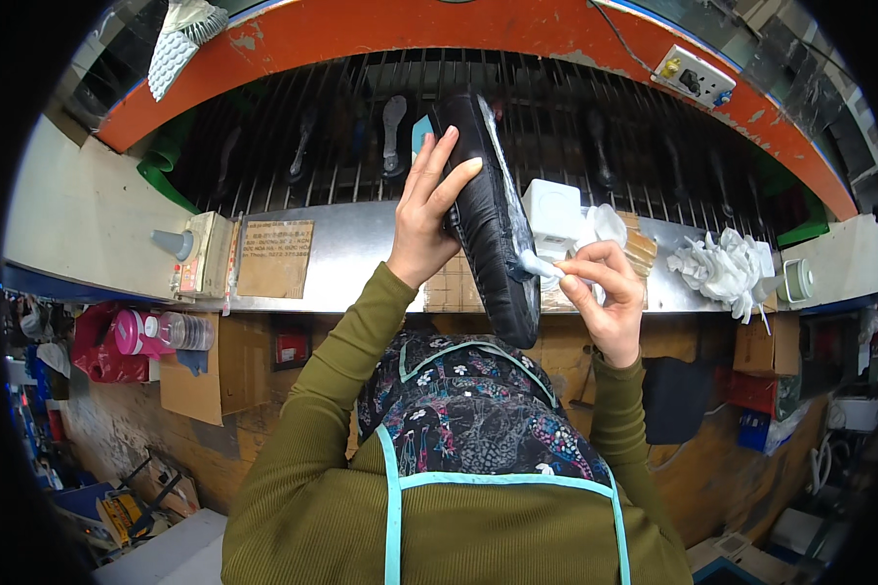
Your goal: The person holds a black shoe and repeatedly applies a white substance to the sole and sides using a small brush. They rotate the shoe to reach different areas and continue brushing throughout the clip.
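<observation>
My left hand (424, 210) grips a black shoe upper (483, 229) from its left side, with the shoe tilted so that its underside edge faces right. A whitish wet-looking coat runs along that edge. A light blue piece (421, 133) shows beside my left fingers, and I cannot tell what it belongs to. In my right hand (607, 297) a small white applicator (539, 264) is pinched between thumb and fingers. Its tip touches the shoe's edge near the lower end. Whether it is a brush or a wad of cloth is unclear.
Beyond the metal ledge (346, 249), several dark shoe parts, such as a sole (393, 132), lie on a rod conveyor (341, 127). On the ledge are a white box (553, 210), crumpled white cloth or paper (722, 268) and cardboard (275, 258). An orange beam (380, 34) spans the far side.
</observation>
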Tool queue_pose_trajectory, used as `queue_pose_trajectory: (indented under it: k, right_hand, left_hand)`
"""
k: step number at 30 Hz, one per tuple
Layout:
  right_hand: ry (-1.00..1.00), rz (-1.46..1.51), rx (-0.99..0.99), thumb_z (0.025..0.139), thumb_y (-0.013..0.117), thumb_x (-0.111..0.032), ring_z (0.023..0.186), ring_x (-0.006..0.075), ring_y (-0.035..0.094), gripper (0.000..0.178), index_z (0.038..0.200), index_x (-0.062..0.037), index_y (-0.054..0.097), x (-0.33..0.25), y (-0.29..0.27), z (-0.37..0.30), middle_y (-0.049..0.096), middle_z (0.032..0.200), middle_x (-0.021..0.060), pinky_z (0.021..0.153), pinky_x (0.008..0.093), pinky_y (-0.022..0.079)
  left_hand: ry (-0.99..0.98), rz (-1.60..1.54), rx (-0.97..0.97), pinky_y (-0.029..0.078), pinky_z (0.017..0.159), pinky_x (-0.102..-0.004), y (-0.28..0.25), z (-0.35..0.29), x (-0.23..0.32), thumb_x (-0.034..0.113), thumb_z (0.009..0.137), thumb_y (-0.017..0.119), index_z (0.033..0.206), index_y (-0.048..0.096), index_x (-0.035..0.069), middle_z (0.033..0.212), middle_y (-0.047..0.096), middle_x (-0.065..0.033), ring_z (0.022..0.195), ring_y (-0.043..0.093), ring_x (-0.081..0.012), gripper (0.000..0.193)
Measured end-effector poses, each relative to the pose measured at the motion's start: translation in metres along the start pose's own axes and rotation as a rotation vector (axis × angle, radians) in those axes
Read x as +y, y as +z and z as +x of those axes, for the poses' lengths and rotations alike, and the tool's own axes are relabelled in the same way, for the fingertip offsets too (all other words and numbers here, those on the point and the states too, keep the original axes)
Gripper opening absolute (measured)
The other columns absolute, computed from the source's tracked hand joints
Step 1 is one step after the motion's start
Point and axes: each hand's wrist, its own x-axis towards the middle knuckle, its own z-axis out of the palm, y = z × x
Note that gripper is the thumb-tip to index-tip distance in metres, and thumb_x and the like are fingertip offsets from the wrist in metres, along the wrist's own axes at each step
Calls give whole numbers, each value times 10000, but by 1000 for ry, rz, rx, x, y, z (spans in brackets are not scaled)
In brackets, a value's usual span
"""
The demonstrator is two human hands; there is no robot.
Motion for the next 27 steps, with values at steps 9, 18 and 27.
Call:
queue_pose_trajectory:
  k: [9, 18, 27]
  right_hand:
    - [-4, -55, 4, 801, 727, -19, 690, 92, 542, 165, 965, -24, 736, -7, -13, -4, 570, 874, 46, 562, 214, 436]
    - [-23, -84, 36, 800, 723, -12, 695, 89, 547, 155, 954, -26, 735, -16, -23, -7, 569, 898, 48, 560, 215, 439]
    - [-68, -100, 48, 789, 730, 13, 694, 81, 533, 170, 955, -23, 732, -20, -30, 3, 567, 894, 47, 567, 208, 429]
  left_hand:
    - [-89, -70, -38, 353, 1110, -475, 8, 5, 2, 65, 619, 838, 1337, 505, 193, 1496, 380, -119, 1351, 369, -412, 801]
    - [-228, -172, -82, 369, 1106, -437, 16, 11, 9, 50, 601, 849, 1379, 457, 190, 1485, 389, -127, 1337, 406, -364, 882]
    - [-341, -307, -186, 408, 1058, -341, 22, 10, 20, 6, 708, 792, 1419, 388, 75, 1419, 458, -163, 1271, 496, -244, 821]
